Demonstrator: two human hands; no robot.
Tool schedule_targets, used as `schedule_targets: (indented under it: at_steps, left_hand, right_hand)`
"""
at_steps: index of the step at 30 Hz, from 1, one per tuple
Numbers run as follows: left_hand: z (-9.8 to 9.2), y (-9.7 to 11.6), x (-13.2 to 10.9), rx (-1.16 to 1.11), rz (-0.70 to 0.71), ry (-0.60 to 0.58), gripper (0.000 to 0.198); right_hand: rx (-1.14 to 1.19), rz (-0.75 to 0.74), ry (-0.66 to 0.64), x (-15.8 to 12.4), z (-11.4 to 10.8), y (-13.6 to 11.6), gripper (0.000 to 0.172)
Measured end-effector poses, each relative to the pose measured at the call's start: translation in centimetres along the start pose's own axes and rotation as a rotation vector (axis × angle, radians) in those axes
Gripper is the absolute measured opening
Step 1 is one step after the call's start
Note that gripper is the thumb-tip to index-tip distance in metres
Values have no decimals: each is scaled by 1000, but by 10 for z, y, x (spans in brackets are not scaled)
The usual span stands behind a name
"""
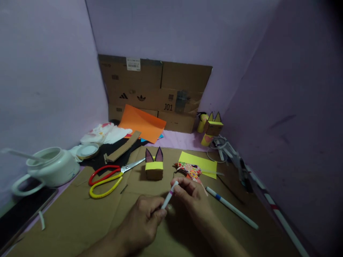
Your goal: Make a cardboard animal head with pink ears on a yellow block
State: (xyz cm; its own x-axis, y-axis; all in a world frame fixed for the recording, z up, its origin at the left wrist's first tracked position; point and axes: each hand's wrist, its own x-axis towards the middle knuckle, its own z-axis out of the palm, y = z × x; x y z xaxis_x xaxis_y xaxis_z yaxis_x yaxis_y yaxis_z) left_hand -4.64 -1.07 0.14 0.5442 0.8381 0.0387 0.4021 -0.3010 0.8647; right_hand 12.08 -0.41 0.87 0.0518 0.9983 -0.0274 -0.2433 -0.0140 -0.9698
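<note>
Both my hands meet over the cardboard mat (80, 217) near its front. My left hand (143, 217) is closed, pinching the lower end of a white marker (169, 195) with a purple band. My right hand (189, 192) is closed on the marker's upper end. Just beyond my hands stands a small cardboard box figure (154, 166) with a yellow band and two pointed ears. A patterned paper piece (190, 170) lies beside it, next to a yellow sheet (199, 162).
Red-and-yellow scissors (107, 178) lie left of the figure. A second white marker (232, 207) lies at the right. A white pot (50, 167) and a phone (21, 214) sit far left. Orange paper (143, 123), flattened boxes (160, 92) and another eared figure (213, 128) stand behind.
</note>
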Motion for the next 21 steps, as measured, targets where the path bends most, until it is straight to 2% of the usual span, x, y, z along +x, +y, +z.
schedule_targets:
  at_steps: [6, 9, 11, 13, 15, 18, 21]
  left_hand:
    - [0, 3, 6, 10, 42, 68, 20]
    - [0, 5, 11, -17, 5, 87, 21]
    - [-2, 5, 13, -24, 3, 74, 25]
    - [-7, 3, 14, -14, 13, 114, 26]
    - [-17, 1, 16, -5, -27, 283, 27]
    - [-36, -5, 22, -40, -183, 609, 27]
    - [-52, -11, 30, -98, -254, 707, 32]
  right_hand:
    - [7, 15, 18, -3, 6, 1, 41]
    - [-57, -65, -32, -10, 11, 3, 39]
    - [-239, -158, -68, -11, 9, 2, 38]
    - [-494, -233, -53, -7, -3, -5, 41]
    - [-658, -260, 9, 6, -25, -18, 39]
    - [-877, -275, 101, 41, -66, -43, 24]
    - [-1092, -238, 114, 81, -97, -54, 16]
